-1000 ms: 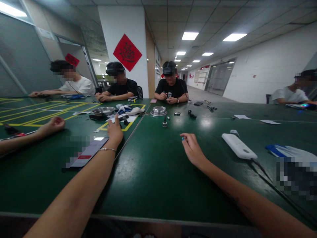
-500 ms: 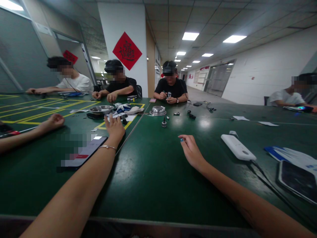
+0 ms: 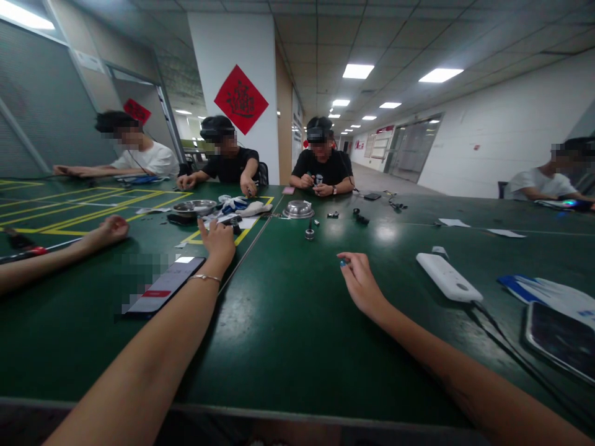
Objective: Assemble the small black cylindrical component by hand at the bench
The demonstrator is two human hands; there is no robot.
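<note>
My left hand (image 3: 217, 244), with a bracelet at the wrist, is over the table beside a small black part (image 3: 235, 224). One finger points forward and the others bend, apart from it; I see nothing held. My right hand (image 3: 360, 282) is low over the green table (image 3: 279, 322), thumb and fingertips brought close together. A small blue spot shows at the thumb tip; whether it is a nail or a held piece I cannot tell. Ahead, between the hands, stands a small dark part with an upright stem (image 3: 309, 231). A phone (image 3: 162, 288) lies beside my left forearm.
A metal bowl (image 3: 193, 207), gloves (image 3: 253, 209) and a round metal dish (image 3: 298, 209) are ahead. A white power strip (image 3: 449, 277), a phone (image 3: 560, 337) and a blue-white glove (image 3: 553, 291) lie right. Another person's hand (image 3: 111, 230) rests at left; several people sit around.
My left hand's fingers have gone from spread to more bent, with one still pointing. My right hand stays in place. A co-worker across the table has moved one hand to the right.
</note>
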